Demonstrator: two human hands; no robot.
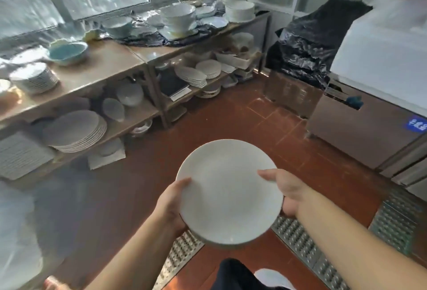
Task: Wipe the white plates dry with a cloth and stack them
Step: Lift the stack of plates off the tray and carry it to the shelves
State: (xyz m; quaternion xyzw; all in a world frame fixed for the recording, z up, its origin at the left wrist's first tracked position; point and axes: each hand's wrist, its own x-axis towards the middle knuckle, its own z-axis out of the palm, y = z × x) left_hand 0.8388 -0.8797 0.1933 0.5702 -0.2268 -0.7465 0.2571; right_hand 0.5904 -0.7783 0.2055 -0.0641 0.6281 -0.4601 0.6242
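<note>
Squarely above the red tile floor (143, 185), between both hands: white plate (228, 191), held level. Left of plate, left hand (172, 204) gripping its rim, thumb on top. Right of plate, right hand (287, 191) gripping opposite rim likewise.

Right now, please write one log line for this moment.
left hand: grips white plate | right hand: grips plate | cloth: not visible | plate over floor

Both hands hold one white plate (228, 191) above the red tiled floor (231, 116). The left hand (172, 204) grips its left rim; the right hand (287, 191) grips its right rim, thumb on the upper face. Shelving (111, 63) carrying stacked dishes stands behind.
</note>
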